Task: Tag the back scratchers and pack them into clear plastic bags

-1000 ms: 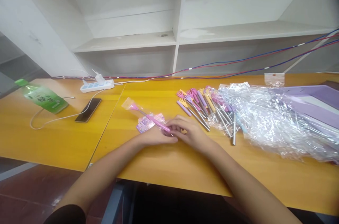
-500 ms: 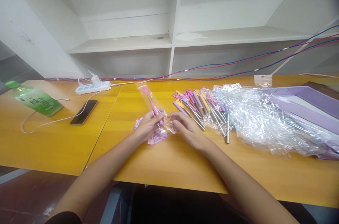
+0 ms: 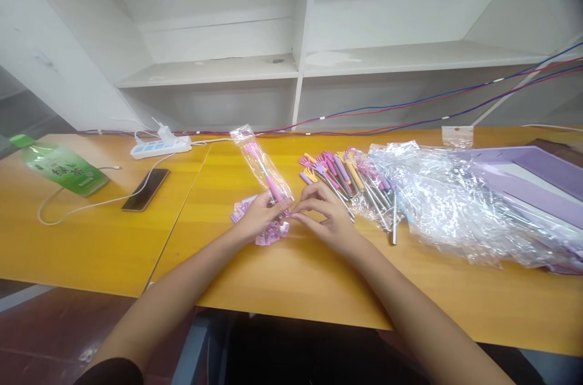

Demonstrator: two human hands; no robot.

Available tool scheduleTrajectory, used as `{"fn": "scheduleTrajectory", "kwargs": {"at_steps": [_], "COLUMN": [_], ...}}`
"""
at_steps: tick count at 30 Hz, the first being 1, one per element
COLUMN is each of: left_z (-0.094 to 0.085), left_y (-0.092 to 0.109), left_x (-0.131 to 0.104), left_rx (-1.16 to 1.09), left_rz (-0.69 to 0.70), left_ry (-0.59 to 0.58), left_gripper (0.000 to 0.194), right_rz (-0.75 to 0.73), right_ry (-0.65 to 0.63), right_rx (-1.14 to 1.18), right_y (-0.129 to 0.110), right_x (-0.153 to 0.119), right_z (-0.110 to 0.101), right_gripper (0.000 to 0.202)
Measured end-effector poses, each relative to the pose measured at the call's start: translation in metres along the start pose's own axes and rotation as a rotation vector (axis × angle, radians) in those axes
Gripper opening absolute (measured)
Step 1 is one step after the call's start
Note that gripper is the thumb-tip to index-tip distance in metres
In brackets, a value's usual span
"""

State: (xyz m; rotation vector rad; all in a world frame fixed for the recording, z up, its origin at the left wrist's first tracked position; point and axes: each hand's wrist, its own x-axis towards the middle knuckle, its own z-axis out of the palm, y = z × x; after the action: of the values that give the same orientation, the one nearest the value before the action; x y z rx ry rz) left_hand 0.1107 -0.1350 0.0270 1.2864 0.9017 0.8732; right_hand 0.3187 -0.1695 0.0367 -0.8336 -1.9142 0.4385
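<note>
The left hand (image 3: 259,215) holds the low end of the pink stick (image 3: 274,186) through a thin clear bag (image 3: 241,132). Thumb and fingers are pressed together on it, near the middle of the frame. The stick leans toward the upper left, and its top is inside the bag.

Half a second ago the right hand (image 3: 330,218) was a little way off from the stick's low end, and the bag spread out loosely toward it. Now the right fingertips have come in close to the left thumb, and the thumb and first finger are nearly together. That part is small and blurry, so one cannot tell if they pinch the bag's edge or only sit beside it. The bag also looks longer and straighter, and its top end shows better. This suggests the stick is well down in its bag, and that the work is now at the bag's near end.

Small pink cards (image 3: 268,236) lie on the table (image 3: 255,282) under and beside the left hand. Right of the middle lies a pile of colored sticks (image 3: 346,169), with a big shiny heap of clear bags (image 3: 473,209) farther right.
</note>
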Motion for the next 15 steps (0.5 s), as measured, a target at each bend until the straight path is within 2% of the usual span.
{"fn": "scheduleTrajectory", "kwargs": {"at_steps": [2, 6, 11, 15], "left_z": [0.0019, 0.0043, 0.0005, -0.0014], "left_y": [-0.0024, -0.0026, 0.0057, 0.0023], "left_x": [-0.0018, -0.0053, -0.0093, -0.0081], "left_rx": [0.004, -0.155, 0.069, 0.039], "left_rz": [-0.008, -0.035, 0.033, 0.012], "left_ry": [-0.041, -0.099, -0.206, -0.234], "left_gripper": [0.051, 0.057, 0.044, 0.044], "right_rz": [0.002, 0.029, 0.056, 0.118], "right_ry": [-0.007, -0.039, -0.031, -0.001], "right_rx": [-0.004, 0.012, 0.041, 0.050], "right_y": [0.0005, 0.0023, 0.0023, 0.0057], "right_x": [-0.0001, 0.0002, 0.0020, 0.0019], "right_z": [-0.0001, -0.0003, -0.0010, -0.0006], "right_gripper": [0.007, 0.007, 0.008, 0.014]}}
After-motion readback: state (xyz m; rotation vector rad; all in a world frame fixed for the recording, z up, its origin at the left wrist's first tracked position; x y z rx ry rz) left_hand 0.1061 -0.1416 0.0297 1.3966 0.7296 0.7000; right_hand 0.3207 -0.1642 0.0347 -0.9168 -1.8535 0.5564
